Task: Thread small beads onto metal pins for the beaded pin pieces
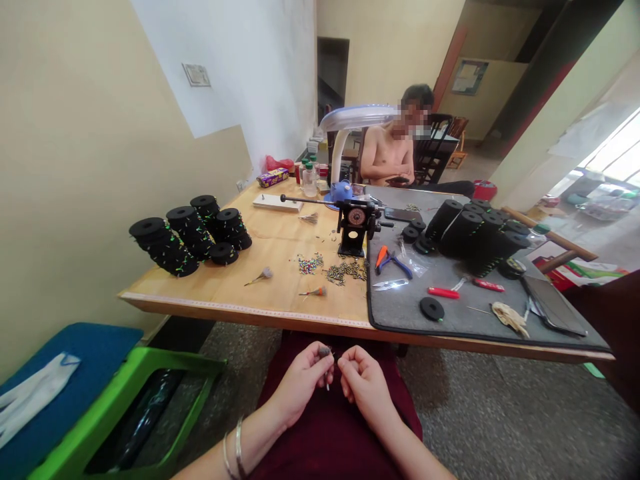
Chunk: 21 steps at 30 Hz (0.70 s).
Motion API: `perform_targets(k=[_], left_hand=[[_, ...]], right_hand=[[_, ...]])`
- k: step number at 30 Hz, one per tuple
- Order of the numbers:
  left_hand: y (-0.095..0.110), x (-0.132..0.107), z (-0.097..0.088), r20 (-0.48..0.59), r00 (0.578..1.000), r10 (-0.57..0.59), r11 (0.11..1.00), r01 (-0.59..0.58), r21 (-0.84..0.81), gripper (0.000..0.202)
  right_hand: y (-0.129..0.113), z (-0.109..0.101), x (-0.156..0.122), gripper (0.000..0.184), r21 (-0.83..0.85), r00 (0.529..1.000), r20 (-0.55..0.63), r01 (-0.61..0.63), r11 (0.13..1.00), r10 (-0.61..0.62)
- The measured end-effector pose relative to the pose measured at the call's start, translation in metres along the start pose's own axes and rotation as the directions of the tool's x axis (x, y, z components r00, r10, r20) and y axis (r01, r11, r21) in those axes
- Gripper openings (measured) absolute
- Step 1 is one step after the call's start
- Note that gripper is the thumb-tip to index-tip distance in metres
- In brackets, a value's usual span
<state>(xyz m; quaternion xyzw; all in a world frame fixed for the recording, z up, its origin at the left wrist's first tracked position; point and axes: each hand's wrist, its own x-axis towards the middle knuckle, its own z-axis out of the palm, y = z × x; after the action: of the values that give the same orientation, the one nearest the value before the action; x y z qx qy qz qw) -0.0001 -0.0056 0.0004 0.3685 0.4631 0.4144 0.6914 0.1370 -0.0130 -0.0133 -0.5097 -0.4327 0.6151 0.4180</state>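
Observation:
Above the lap, just in front of the table edge, both my hands are close together. My left hand (305, 375) pinches a small grey bundle (325, 351) between thumb and fingers; a thin pale end sticks out below. My right hand (364, 377) is closed in a pinch beside it, and whatever its fingertips hold is too small to make out. On the table ahead lie an orange-banded bundle of thin pieces (316, 291), a similar bundle (263, 275), a pile of coloured beads (310, 263) and a pile of small metal parts (345, 272).
Behind the piles stands a black hand-crank winder (356, 227) and a blue-based lamp (340, 191). Black foam spools (183, 240) stack at left, more spools (467, 230) at right. Pliers (393, 262), snips (391, 285) and a loose spool (431, 309) lie on the grey mat (400, 313). A person (390, 153) sits opposite.

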Motion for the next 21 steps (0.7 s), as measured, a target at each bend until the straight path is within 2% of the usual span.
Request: perform_targets(k=[3, 9, 15, 21], left_hand=[[0.0, 0.001, -0.0015, -0.03, 0.996, 0.087, 0.99, -0.083, 0.118, 0.022], [-0.0056, 0.0015, -0.0065, -0.019, 0.983, 0.18, 0.946, -0.168, 0.277, 0.018], [-0.0057, 0.0017, -0.0068, -0.027, 0.97, 0.242, 0.9, -0.214, 0.38, 0.015], [-0.0035, -0.0005, -0.0058, -0.021, 0.965, 0.26, 0.884, -0.229, 0.408, 0.013]], right_hand=[[-0.0027, 0.0, -0.0022, 0.033, 0.0, 1.0, 0.001, -0.013, 1.0, 0.013], [-0.0054, 0.003, -0.0044, 0.034, 0.019, 0.995, 0.042, -0.087, 0.996, 0.086], [-0.006, 0.0046, -0.0032, 0.036, 0.017, 0.992, 0.059, -0.11, 0.994, 0.109], [-0.0081, 0.0043, -0.0027, 0.034, 0.024, 0.991, 0.029, -0.128, 0.991, 0.127]])
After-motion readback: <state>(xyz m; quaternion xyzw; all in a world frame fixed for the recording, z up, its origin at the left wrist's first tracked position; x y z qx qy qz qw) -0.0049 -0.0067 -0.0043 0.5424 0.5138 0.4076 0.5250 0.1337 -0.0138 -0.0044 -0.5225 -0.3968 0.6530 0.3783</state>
